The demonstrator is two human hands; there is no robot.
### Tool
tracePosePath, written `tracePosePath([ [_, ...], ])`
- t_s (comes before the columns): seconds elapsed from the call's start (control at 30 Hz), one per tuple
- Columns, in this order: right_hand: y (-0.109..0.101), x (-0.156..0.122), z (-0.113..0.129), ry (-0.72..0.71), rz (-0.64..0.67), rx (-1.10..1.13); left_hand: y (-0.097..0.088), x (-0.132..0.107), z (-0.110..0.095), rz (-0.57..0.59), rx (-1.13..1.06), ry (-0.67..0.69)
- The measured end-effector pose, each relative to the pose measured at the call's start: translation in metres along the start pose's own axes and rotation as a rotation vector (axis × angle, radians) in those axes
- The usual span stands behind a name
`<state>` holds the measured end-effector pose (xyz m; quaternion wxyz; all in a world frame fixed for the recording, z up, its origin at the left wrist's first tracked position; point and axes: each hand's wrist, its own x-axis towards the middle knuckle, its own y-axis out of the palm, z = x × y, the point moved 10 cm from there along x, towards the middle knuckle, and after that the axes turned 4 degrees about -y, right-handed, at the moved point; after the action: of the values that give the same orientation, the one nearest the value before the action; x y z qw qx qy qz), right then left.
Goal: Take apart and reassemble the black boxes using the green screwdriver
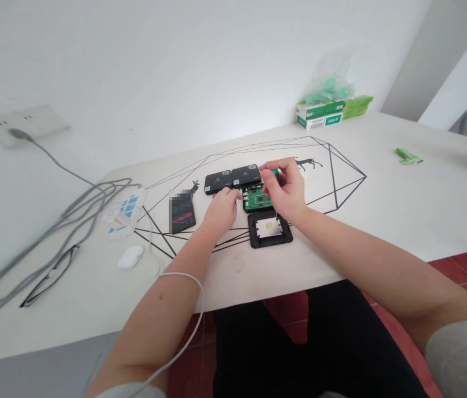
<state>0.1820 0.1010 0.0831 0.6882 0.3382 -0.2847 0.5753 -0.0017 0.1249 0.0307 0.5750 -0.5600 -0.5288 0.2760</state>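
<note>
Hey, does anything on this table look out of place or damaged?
One device is apart: its bare green circuit board sits between the left hand and right hand, its open black shell nearer the person.

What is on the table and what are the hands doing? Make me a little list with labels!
left hand: left hand touches the left edge of the green circuit board
right hand: right hand pinches a green-handled tool, likely a screwdriver, over the board
in front of board: open black case frame
behind board: two closed black boxes
further left: phone, small white oval case, eyeglasses
far back: green and white cartons
surface: white table with black line drawing
</note>
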Motion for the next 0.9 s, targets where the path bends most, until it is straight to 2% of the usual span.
tracePosePath([
  [0.1, 0.003, -0.001, 0.003, -0.026, 0.054, 0.022, -0.001, 0.000, -0.002, 0.006, 0.003, -0.004],
  [0.27, -0.002, 0.004, 0.020, -0.185, 0.008, -0.187, 0.001, 0.000, -0.006, 0.031, -0.017, 0.006],
  [0.4, -0.002, 0.006, 0.029, -0.262, -0.001, -0.243, -0.001, 0.000, -0.007, 0.031, -0.050, -0.006],
  [0.6, -0.006, 0.008, 0.017, -0.184, -0.046, -0.215, -0.003, 0.001, -0.007, 0.045, -0.100, -0.043],
  [0.8, -0.008, 0.011, 0.031, -0.266, -0.023, -0.113, 0.001, 0.002, -0.006, 0.054, -0.124, -0.041],
  [0.9, -0.003, 0.009, 0.015, -0.146, 0.041, 0.004, 0.004, 0.002, -0.007, 0.042, -0.147, -0.016],
])
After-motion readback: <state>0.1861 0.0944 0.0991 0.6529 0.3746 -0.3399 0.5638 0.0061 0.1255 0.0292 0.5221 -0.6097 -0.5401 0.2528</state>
